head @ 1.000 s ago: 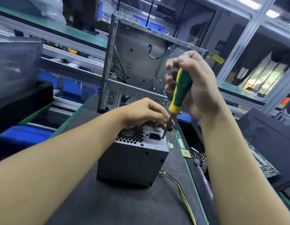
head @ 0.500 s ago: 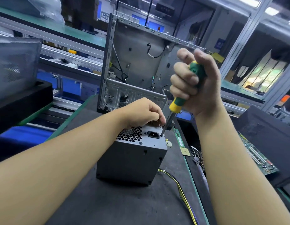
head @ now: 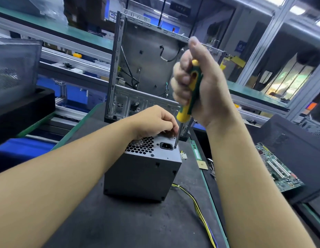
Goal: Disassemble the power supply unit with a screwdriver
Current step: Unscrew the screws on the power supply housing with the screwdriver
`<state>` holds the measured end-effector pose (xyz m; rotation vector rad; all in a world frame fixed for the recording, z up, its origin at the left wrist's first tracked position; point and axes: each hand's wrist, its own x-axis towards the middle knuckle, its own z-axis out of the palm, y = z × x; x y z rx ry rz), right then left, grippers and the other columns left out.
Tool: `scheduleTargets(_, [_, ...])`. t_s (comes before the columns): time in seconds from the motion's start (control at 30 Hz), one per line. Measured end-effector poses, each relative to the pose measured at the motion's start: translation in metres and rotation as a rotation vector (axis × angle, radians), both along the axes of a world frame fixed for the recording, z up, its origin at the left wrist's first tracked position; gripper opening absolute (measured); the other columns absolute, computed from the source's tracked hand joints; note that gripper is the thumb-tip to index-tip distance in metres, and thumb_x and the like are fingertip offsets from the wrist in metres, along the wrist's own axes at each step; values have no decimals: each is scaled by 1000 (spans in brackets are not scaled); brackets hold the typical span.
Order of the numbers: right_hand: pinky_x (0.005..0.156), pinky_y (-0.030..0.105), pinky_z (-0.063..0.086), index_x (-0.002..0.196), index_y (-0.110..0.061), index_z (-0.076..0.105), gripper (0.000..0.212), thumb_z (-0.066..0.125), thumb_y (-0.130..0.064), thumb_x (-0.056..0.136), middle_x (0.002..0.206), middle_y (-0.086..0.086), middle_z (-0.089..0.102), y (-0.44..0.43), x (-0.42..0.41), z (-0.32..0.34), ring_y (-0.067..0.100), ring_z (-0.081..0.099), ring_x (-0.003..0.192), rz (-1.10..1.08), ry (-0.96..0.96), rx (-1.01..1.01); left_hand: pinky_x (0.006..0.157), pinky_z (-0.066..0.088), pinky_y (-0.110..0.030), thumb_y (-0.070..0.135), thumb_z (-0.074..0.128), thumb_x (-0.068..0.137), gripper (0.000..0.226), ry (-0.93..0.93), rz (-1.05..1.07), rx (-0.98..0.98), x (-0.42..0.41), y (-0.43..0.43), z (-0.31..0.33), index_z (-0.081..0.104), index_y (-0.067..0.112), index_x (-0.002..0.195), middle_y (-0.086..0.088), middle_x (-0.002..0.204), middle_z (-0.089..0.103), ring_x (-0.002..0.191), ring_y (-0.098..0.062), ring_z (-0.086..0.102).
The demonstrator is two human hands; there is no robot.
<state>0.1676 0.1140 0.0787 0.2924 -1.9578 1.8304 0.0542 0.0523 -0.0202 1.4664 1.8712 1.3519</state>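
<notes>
A grey power supply unit [head: 143, 174] stands on end on the dark mat, its honeycomb grille and power socket facing up. My left hand [head: 153, 122] rests on its far top edge with curled fingers gripping that edge. My right hand [head: 200, 83] grips the green and yellow screwdriver [head: 190, 93] in a fist, held nearly upright. The screwdriver's tip sits on a screw at the top face's right corner, beside the socket. Yellow and black cables [head: 196, 204] trail from the unit toward me.
An empty metal computer case [head: 155, 68] stands open just behind the unit. A green circuit board [head: 279, 169] leans on a black panel at the right. A memory stick [head: 195, 149] lies near the mat's right edge. Black foam and a mesh panel [head: 14, 72] sit left.
My right hand has turned on the screwdriver handle, from a loose fingertip hold to a full fist, and stood the tool more upright. The left hand and the unit stay put.
</notes>
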Motion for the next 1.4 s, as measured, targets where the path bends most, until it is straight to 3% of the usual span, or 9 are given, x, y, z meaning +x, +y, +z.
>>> scheduleTargets(0.13, [36,19,26,77,-8,54,24,63,-24,92,55,0,42,15,4,6,12,31,41,540,-104,-176,73,53,-23,-4,51,88,36,5,-21,1,2,-2,2,80,15,79,0,78,77,70,-8,68])
scheduleTargets(0.3, [58,30,48,82,-17,56,17,50,-26,95,76,3,60,15,1,2,18,53,61,-73,0,61,101,52,-48,0,50,87,36,14,12,-28,-1,-1,0,80,19,77,-4,88,79,97,-27,71])
scheduleTargets(0.4, [62,36,53,75,-15,65,28,59,-33,96,75,6,64,15,3,2,20,60,64,-440,70,89,97,55,-44,0,50,85,42,7,-4,-33,-1,-2,1,78,27,68,-2,88,79,91,-20,73])
scheduleTargets(0.53, [54,32,49,67,-16,63,42,48,-34,101,65,4,59,1,5,2,20,55,54,-477,72,-49,74,54,-25,0,51,86,47,6,-6,-18,-2,0,1,76,33,63,5,76,76,68,-3,66])
scheduleTargets(0.77, [38,21,21,65,-15,48,34,62,-28,93,55,-1,37,14,15,-1,13,28,42,595,-44,-114,66,48,-8,-5,50,85,44,-26,-30,21,-1,0,0,78,24,67,6,72,76,67,1,66])
scheduleTargets(0.83, [38,21,24,69,-13,49,28,62,-21,92,55,-1,39,19,15,-1,13,30,42,656,-60,-116,66,47,-8,-6,49,84,48,-32,-37,19,0,0,1,76,27,63,8,69,74,65,2,65])
scheduleTargets(1.07, [65,36,52,81,-12,57,22,50,-25,98,76,7,63,13,7,1,22,58,65,-279,49,69,102,51,-53,-5,49,86,38,-14,-4,-13,1,0,1,78,17,75,-11,92,78,100,-33,71])
scheduleTargets(1.2, [58,34,51,75,-10,62,38,45,-27,104,67,7,61,0,2,4,21,57,58,-551,90,69,100,52,-48,-5,50,87,36,11,-13,-7,0,0,1,76,17,75,-12,93,78,98,-29,71])
scheduleTargets(1.4, [39,17,24,68,-13,50,51,34,-45,104,48,-4,39,3,9,0,11,27,36,250,31,-81,76,50,-12,-7,56,81,24,-8,-221,-15,3,-4,3,76,3,90,6,83,77,77,-2,66])
